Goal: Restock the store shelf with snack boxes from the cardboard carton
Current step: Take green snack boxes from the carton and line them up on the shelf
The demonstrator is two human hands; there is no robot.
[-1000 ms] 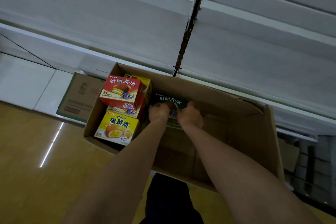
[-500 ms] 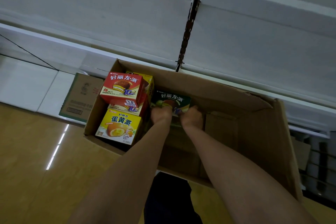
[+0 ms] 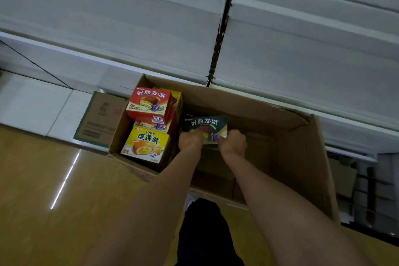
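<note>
Both arms reach down into an open cardboard carton [image 3: 254, 112] that stands on the tan floor [image 3: 43, 179] against the foot of a white store shelf [image 3: 129, 34]. The left hand [image 3: 191, 139] and the right hand [image 3: 233, 142] grip a dark green snack box [image 3: 205, 124] by its near edge, fingers curled around it, one hand at each lower corner (the fingertips themselves are hidden behind the box). The box sits inside the carton, towards its middle, its printed face turned up to the camera. Just left of it, in the carton's left end, a red snack box [image 3: 149, 103] lies on top of a stack, with a yellow snack box [image 3: 146, 144] in front of it. A second, closed brown carton [image 3: 101, 119] stands beside the open one on its left.
</note>
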